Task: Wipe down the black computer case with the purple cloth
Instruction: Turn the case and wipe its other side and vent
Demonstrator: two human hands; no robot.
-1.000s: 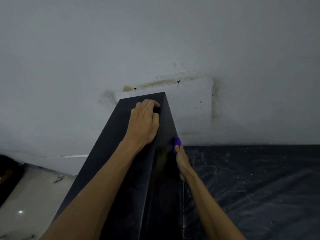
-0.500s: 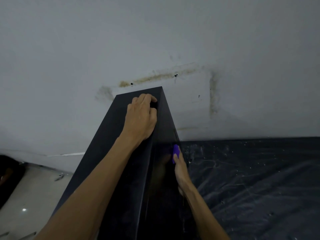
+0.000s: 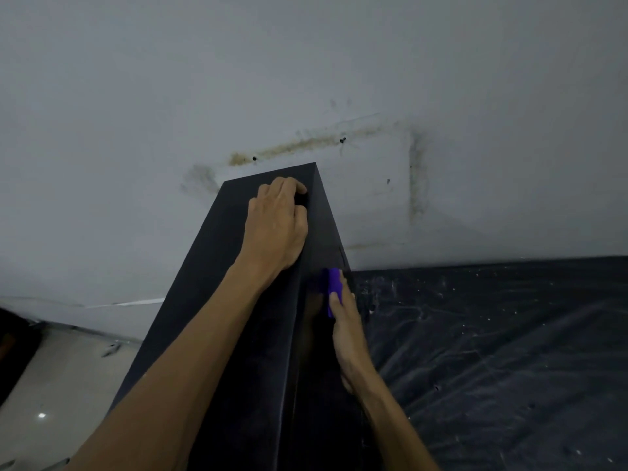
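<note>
A tall black computer case stands upright in the middle of the view, its far end toward the wall. My left hand lies on its top face near the far end, fingers curled into a recess there. My right hand presses a purple cloth flat against the case's glossy right side panel, about a third of the way down. Most of the cloth is hidden under the hand.
A stained grey wall rises right behind the case. A wrinkled black plastic sheet with white specks covers the surface to the right. A pale tiled floor lies at the lower left, with a dark object at the left edge.
My right hand has slid the purple cloth down the right side panel and toward me. My left hand has kept its hold at the top of the case.
</note>
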